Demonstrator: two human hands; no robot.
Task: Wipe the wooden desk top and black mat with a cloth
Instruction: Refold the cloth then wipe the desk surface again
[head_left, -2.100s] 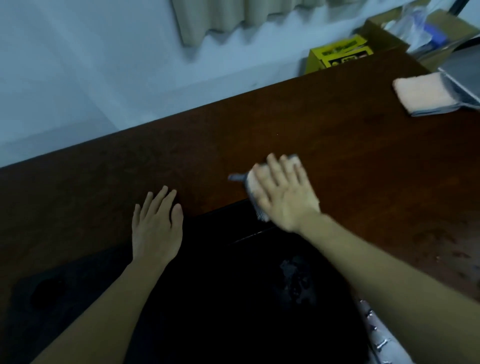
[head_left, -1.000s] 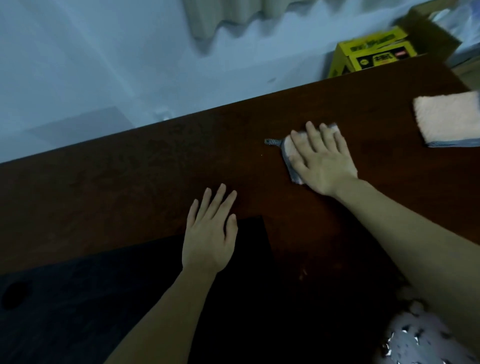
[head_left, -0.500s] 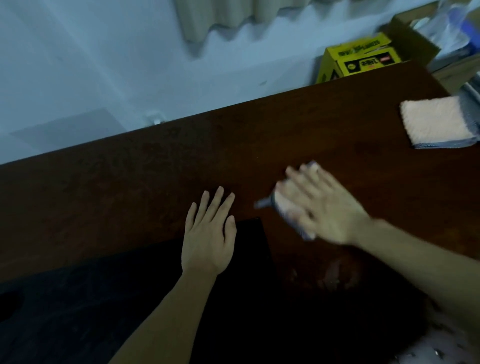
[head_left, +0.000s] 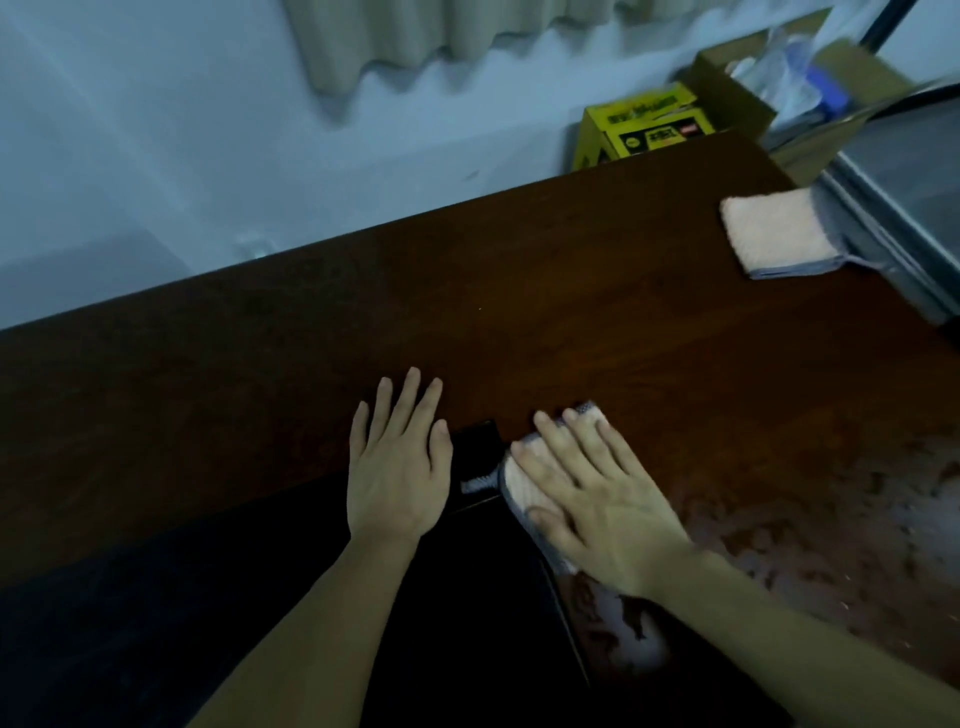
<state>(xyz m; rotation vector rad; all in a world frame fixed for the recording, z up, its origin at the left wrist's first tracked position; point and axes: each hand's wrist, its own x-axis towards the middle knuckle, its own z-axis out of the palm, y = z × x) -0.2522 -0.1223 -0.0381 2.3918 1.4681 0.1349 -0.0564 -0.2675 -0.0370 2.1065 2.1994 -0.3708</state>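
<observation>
A person's right hand (head_left: 597, 499) presses flat on a folded peach-and-grey cloth (head_left: 524, 483) at the far right corner of the black mat (head_left: 467, 597), its grip spread, fingers straight and fanned across the cloth, thumb lying along the cloth's near edge; the cloth straddles the mat's edge and the dark wooden counter (head_left: 519, 312), a grey-trimmed corner of it poking out to the left onto the mat; the left hand (head_left: 397, 467) rests palm down just beside it, fingers straight and close together, holding nothing, its fingertips on the wood and its heel on the mat; the two hands lie near each other without touching, a strip of mat showing between them; both bare forearms reach in from the lower edge of the view over the mat; to the right of the cloth the counter's surface shows pale, blotchy wet-looking patches (head_left: 831, 519); a second folded cloth (head_left: 769, 236), peach with a grey border, lies at the far right of the counter, touching a grey flat object (head_left: 893, 228) whose nature cannot be told; beyond the counter's far edge stand a yellow box (head_left: 644, 130) and an open cardboard box (head_left: 737, 88) holding plastic bags, beneath the hem of a beige curtain (head_left: 415, 36) on a pale wall.
</observation>
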